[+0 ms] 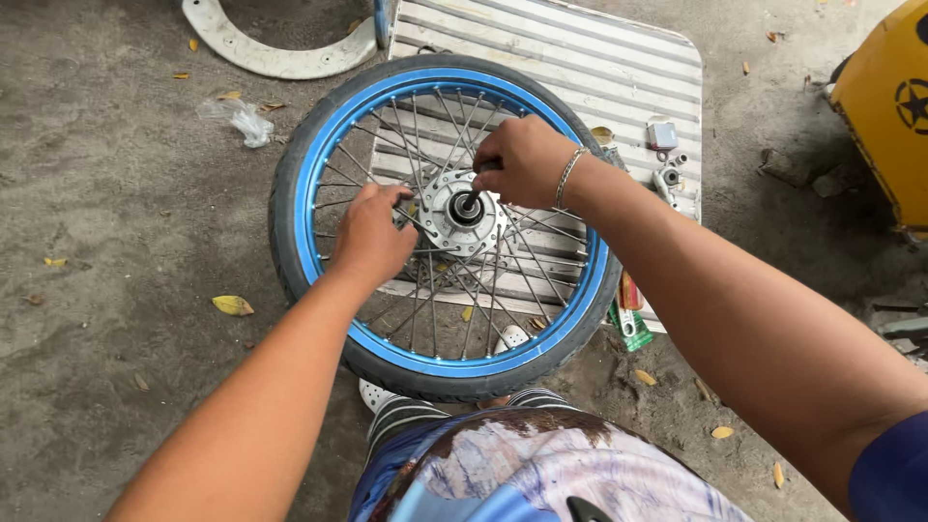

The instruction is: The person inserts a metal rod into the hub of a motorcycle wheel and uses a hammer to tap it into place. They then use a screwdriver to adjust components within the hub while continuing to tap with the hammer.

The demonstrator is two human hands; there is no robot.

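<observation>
Head view: we see blue-rimmed spoked wheel with black tyre (290, 208) lying flat, partly on ribbed grey metal plate (599, 68). Right hand (522, 159) closed on dark tool at silver metal hub (447, 220). Left hand (372, 237) beside it, fingers curled through thin spokes at hub's edge. Spokes crowd both grips. Beyond right wrist: small metal parts (667, 164). Near right forearm: green-handled tool (630, 327).

Soft even daylight, sharp focus
</observation>
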